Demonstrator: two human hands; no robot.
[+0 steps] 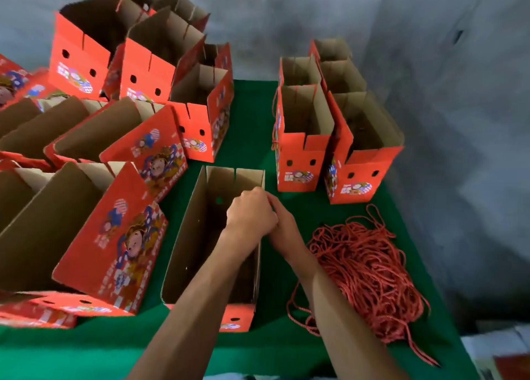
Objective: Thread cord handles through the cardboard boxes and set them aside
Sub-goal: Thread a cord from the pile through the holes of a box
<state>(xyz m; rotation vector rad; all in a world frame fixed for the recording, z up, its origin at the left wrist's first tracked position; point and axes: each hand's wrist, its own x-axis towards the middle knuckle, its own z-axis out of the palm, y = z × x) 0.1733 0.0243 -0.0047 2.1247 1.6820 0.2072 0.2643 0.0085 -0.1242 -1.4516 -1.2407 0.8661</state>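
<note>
Both hands meet at the right wall of the open box (198, 236), whose long axis runs away from the person. The left hand (251, 213) curls inside the wall; the right hand (282, 224) pinches outside it, what they hold hidden. Red cords (367, 268) are heaped right of the grip. Printed lettering left of it is blurred.

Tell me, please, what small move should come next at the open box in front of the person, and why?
Probably draw the cord through the wall hole. Both hands, left and right, meet at the right wall of the open red cardboard box, the left inside, the right outside. No cord shows there; the pile of red cord lies alongside on the green table.
</note>
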